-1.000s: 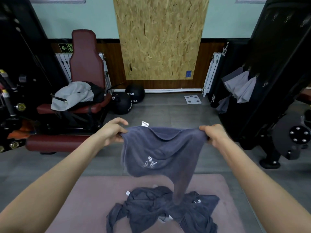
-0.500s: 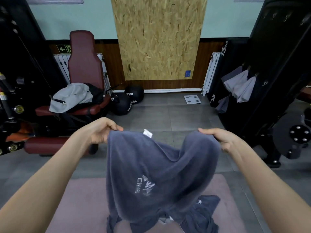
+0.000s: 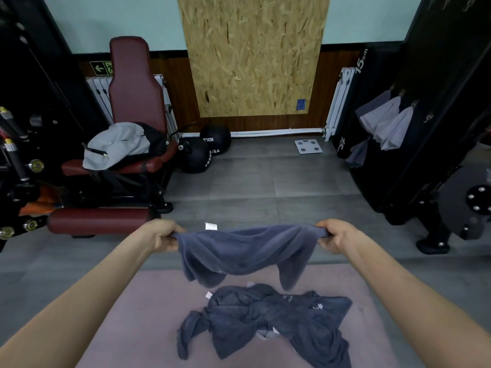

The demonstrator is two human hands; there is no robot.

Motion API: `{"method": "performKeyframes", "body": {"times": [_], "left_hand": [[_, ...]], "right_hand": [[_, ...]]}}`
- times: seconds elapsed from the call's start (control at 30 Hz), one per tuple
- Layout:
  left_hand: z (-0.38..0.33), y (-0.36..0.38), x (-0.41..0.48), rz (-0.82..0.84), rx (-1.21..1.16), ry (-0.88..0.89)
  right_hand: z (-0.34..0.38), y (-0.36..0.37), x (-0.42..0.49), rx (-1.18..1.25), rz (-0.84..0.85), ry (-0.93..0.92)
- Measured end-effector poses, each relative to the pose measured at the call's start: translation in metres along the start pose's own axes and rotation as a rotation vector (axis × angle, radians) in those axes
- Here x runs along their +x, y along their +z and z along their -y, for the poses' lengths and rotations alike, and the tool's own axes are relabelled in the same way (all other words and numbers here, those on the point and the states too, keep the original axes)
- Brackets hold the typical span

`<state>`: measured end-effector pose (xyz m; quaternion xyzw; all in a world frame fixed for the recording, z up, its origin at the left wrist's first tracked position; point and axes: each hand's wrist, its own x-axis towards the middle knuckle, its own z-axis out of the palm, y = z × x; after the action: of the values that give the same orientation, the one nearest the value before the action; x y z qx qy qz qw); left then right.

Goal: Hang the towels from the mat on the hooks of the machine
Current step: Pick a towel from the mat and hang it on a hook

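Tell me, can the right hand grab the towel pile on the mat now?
Probably not yet. The right hand grips the lifted towel; the pile lies uncovered just below on the mat.

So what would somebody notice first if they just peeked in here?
First, the dark grey towel stretched out in the middle, with the left hand and right hand each holding one end. Right below it, a crumpled pile of towels lies on the pink mat. Off to the right, lighter grey towels already hang on the black machine.
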<state>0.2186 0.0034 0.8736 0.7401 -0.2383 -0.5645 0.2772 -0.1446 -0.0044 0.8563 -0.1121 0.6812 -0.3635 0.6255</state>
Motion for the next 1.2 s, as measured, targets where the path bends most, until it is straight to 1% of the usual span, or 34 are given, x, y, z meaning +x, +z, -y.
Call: {"method": "performKeyframes", "body": {"times": [0.13, 0.37, 0.5, 0.63, 0.67, 0.73, 0.8, 0.87, 0.93, 0.97, 1.0, 1.03, 1.1, 1.13, 1.17, 1.2], "left_hand": [[0.002, 0.019, -0.019, 0.045, -0.098, 0.071], [0.006, 0.055, -0.049, 0.120, -0.080, 0.205], [0.009, 0.068, -0.059, 0.118, 0.040, 0.331], [0.015, 0.078, -0.075, 0.267, 0.124, 0.463], [0.015, 0.078, -0.077, 0.270, 0.187, 0.509], [0.015, 0.076, -0.078, 0.183, 0.328, 0.586], [0.012, 0.072, -0.078, 0.117, 0.458, 0.655], [0.008, 0.066, -0.077, 0.145, 0.530, 0.719], [0.005, 0.060, -0.078, 0.197, 0.552, 0.776], [0.004, 0.057, -0.079, 0.205, 0.578, 0.806], [0.004, 0.055, -0.078, 0.198, 0.616, 0.838], [0.003, 0.053, -0.079, 0.189, 0.657, 0.869], [0.002, 0.050, -0.081, 0.179, 0.713, 0.918], [0.001, 0.049, -0.082, 0.177, 0.720, 0.936], [-0.001, 0.047, -0.083, 0.176, 0.717, 0.952], [-0.002, 0.046, -0.083, 0.172, 0.710, 0.969]], "right_hand": [[-0.007, 0.029, -0.022, 0.052, 0.062, 0.045], [-0.029, 0.077, -0.063, 0.131, 0.225, 0.125], [-0.046, 0.095, -0.075, 0.109, 0.272, 0.061], [-0.063, 0.108, -0.082, 0.152, 0.329, -0.031], [-0.065, 0.108, -0.085, 0.146, 0.338, -0.054], [-0.066, 0.104, -0.087, 0.099, 0.370, -0.086], [-0.066, 0.096, -0.088, 0.044, 0.448, -0.089], [-0.066, 0.087, -0.089, 0.012, 0.564, -0.101], [-0.063, 0.074, -0.089, -0.047, 0.630, -0.155], [-0.060, 0.068, -0.088, -0.117, 0.617, -0.219], [-0.057, 0.061, -0.085, -0.212, 0.555, -0.345], [-0.054, 0.054, -0.078, -0.331, 0.437, -0.540], [-0.045, 0.043, -0.062, -0.641, 0.184, -0.988], [-0.042, 0.042, -0.056, -0.790, 0.124, -1.138], [-0.039, 0.041, -0.053, -0.890, 0.130, -1.232], [-0.037, 0.042, -0.049, -0.954, 0.192, -1.291]]}}
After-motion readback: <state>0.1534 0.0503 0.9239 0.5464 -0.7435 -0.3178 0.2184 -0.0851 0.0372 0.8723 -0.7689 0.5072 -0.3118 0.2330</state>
